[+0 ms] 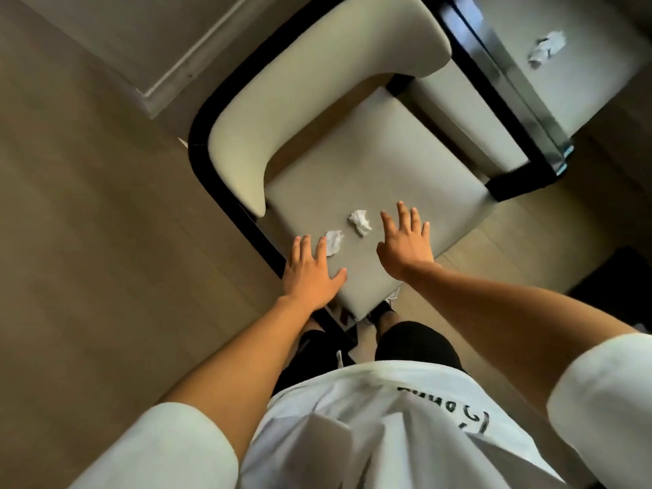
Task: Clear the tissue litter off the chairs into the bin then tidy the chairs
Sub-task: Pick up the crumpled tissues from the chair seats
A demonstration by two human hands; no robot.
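1. Two crumpled tissues, near wad (333, 242) and far wad (360, 222), lie on the cream chair seat (370, 164); none binned; no bin in view.
2. Third tissue (546, 48) on the neighbouring chair (596, 75); chairs untidied.
3. Left hand (310, 273) and right hand (405, 245): each grip released, fingers spread, holding nothing.
4. Shirt print (458, 407): unreadable.

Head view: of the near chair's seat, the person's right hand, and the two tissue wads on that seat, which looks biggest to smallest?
1. Seat
2. Right hand
3. Tissue wads and: alike, unranked.
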